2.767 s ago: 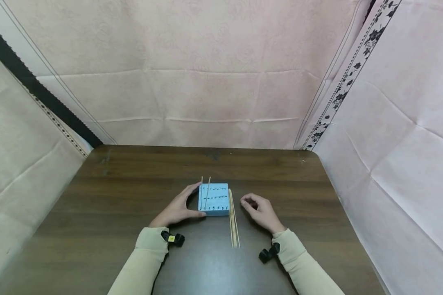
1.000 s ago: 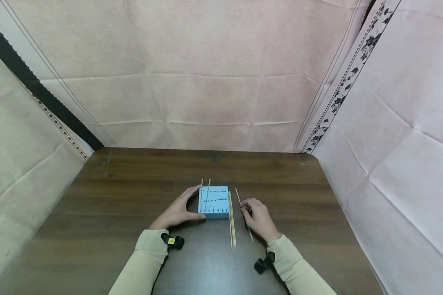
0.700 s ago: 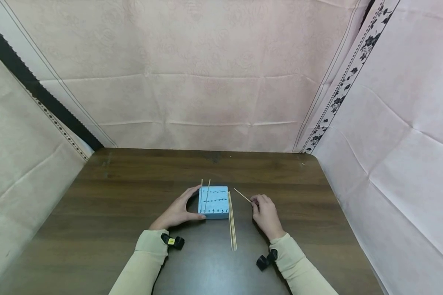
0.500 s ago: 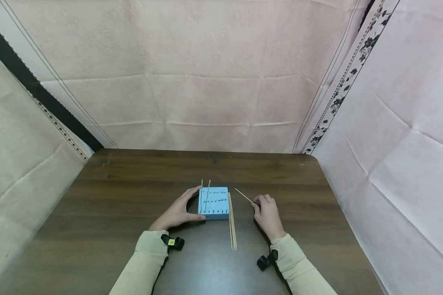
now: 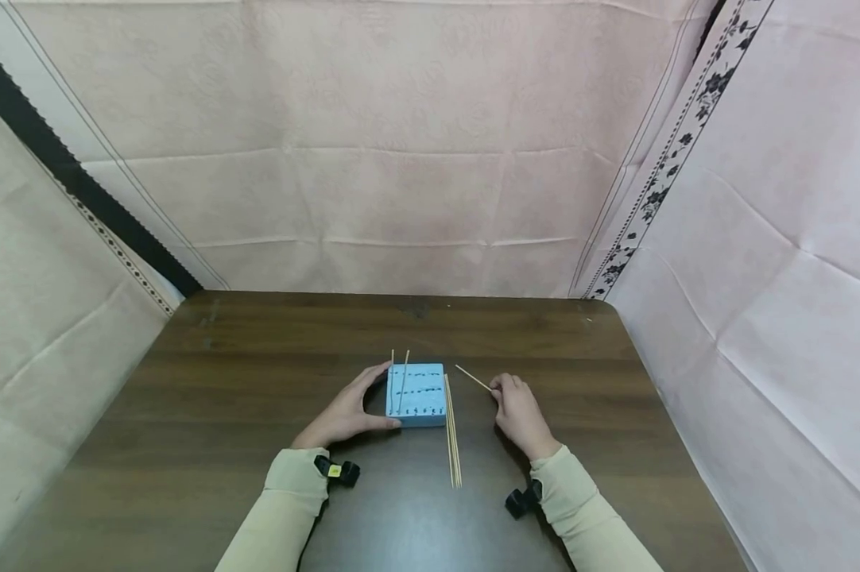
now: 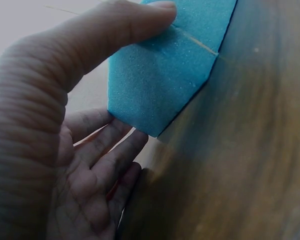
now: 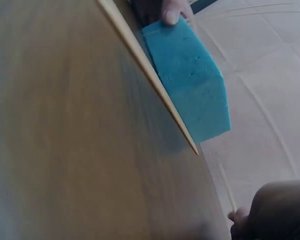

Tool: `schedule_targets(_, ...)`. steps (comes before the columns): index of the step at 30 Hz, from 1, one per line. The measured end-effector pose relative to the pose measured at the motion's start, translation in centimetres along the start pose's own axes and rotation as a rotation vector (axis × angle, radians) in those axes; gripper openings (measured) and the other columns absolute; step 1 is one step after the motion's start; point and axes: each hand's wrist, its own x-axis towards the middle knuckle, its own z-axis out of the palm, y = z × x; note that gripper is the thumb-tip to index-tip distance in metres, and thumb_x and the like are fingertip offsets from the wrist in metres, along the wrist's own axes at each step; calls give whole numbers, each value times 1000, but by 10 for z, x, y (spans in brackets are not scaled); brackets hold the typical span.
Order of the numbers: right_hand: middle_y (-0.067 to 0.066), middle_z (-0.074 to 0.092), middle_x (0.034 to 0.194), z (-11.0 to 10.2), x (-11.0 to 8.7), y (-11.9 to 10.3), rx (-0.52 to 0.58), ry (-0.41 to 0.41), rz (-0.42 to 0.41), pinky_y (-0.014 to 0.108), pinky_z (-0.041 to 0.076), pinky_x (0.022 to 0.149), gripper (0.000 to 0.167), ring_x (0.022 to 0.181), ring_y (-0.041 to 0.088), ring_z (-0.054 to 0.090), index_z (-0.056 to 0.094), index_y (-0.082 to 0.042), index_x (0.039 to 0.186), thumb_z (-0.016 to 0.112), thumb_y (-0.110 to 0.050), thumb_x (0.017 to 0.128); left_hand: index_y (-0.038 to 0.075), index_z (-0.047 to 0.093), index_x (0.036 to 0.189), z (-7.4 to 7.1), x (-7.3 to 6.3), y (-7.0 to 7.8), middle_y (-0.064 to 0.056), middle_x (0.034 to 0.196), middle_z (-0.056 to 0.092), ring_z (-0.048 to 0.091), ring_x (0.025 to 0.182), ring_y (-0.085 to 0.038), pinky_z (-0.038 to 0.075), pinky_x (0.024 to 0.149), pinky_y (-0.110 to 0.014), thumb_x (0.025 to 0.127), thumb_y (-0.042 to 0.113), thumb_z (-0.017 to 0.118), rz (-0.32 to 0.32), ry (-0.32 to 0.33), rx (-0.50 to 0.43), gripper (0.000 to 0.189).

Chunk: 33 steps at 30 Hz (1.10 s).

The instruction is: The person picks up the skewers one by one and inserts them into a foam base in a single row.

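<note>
My left hand (image 5: 347, 409) grips a light blue foam block (image 5: 421, 389) by its left side, thumb at the front and fingers behind. Rows of dark marks run across the block's top. Two thin wooden sticks (image 5: 405, 372) stand up from its left part. In the left wrist view the thumb presses on the block's face (image 6: 155, 90) and the fingertips touch its edge. To the right of the block, my right hand (image 5: 521, 413) pinches one wooden stick (image 5: 473, 377) near its end. The stick's free end points up and left, towards the block's far right corner.
Several loose wooden sticks (image 5: 454, 445) lie along the block's right side, reaching towards me on the brown table (image 5: 258, 342). Pale cloth (image 5: 430, 159) hangs behind the table and on both sides. A black camera is strapped to each wrist.
My right hand, first empty, has picked one stick from the loose sticks, drawn it right and turned it so its free end points up and left. The left hand keeps its hold.
</note>
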Motion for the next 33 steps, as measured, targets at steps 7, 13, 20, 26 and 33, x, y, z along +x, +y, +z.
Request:
schedule_targets(7,5,61,85,-10,8,-9,127,-20,-6,39,52,70,6,77,20,58,67,-4,94,64,2,95,30,29,159,2,-3,0,6,160,31,30,146,-24,30,111,-63,69,60,87,-17,-8,5,111)
schedule_targets(13,-1,63,85,-23,17,-19,260,-9,52,34,51,68,5,77,14,59,67,-8,94,68,-3,95,29,30,159,2,-3,0,5,159,32,31,146,-25,30,110,-63,70,57,88,-6,0,7,110)
schedule_targets(20,-5,65,87,-35,25,-29,370,-58,126,33,54,73,7,80,12,61,68,-14,98,69,-8,96,29,29,159,0,-1,0,5,159,32,31,145,-24,31,110,-62,70,58,87,4,-3,9,111)
schedule_targets(26,-6,67,87,-38,28,-34,410,-54,123,34,54,73,5,80,13,62,67,-16,97,70,-12,96,29,29,159,-1,0,0,5,159,32,31,145,-24,31,111,-62,69,60,87,2,-8,11,111)
schedule_targets(33,-7,67,87,-42,33,-39,441,-42,90,32,56,75,4,80,10,64,67,-16,97,71,-14,96,31,30,159,0,-2,-1,5,159,32,31,146,-24,31,110,-63,68,62,86,-9,-1,15,111)
